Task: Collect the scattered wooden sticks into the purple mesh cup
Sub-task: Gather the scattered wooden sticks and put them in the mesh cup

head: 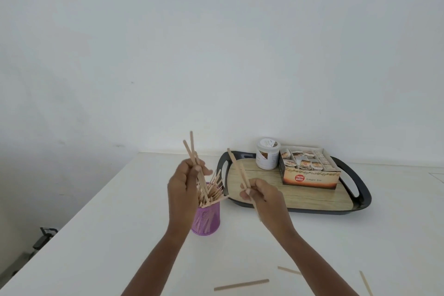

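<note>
The purple mesh cup [207,220] stands upright on the white table, holding several wooden sticks [215,187] that fan out of its top. My left hand [183,184] grips two sticks [192,149] just above the cup, their lower ends reaching its rim. To the right of the cup, my right hand [262,196] pinches a stick or two [236,167] that point up and to the left. Three loose sticks lie on the table near the bottom edge: one in front [241,285], one partly behind my right forearm [288,270], one at the right [365,282].
A black tray [360,190] with a wood-pattern inlay sits at the right rear, carrying a white tub [267,154] and an open box of ginger tea bags [310,168]. The table's left edge runs diagonally, with dark objects [45,235] on the floor beyond it.
</note>
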### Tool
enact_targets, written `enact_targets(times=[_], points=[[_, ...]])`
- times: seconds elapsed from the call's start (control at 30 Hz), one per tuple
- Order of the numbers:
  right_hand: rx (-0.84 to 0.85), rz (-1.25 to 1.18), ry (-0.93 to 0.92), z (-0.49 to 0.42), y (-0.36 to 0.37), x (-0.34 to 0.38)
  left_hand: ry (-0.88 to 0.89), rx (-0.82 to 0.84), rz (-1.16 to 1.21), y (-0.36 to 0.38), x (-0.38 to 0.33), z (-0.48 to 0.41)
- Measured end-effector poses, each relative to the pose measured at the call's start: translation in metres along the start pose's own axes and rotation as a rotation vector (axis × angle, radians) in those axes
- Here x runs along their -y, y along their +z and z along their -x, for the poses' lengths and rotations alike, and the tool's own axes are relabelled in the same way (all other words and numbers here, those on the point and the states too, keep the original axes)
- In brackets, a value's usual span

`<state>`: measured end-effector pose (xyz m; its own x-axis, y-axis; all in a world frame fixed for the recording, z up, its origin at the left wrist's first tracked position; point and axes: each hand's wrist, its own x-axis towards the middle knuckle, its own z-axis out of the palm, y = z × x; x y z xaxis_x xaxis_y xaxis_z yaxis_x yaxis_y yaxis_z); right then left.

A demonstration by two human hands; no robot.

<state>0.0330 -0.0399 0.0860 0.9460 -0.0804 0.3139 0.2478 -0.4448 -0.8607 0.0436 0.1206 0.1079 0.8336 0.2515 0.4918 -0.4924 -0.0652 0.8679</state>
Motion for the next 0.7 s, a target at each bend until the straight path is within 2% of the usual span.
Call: enact_targets(times=[0.17,0.3,0.43,0.53,0.7], points=[[-0.031,0.245,-0.215,-0.017,-0.004,0.027,0.138,-0.096,0.005,-0.019,-0.014,-0.034],[-0.022,0.397,-0.249,-0.033,0.000,0.039,0.162,-0.118,-0.028,-0.021,-0.001,-0.048],[0.093,0.618,-0.257,-0.042,0.025,0.034,0.098,-0.088,-0.126,-0.009,0.029,-0.041],[0.139,0.639,-0.250,-0.044,0.044,0.023,-0.001,-0.125,-0.126,-0.004,0.053,-0.031],[0.165,0.492,-0.152,-0.044,0.059,0.002,-0.080,-0.140,-0.178,-0.006,0.077,-0.026]])
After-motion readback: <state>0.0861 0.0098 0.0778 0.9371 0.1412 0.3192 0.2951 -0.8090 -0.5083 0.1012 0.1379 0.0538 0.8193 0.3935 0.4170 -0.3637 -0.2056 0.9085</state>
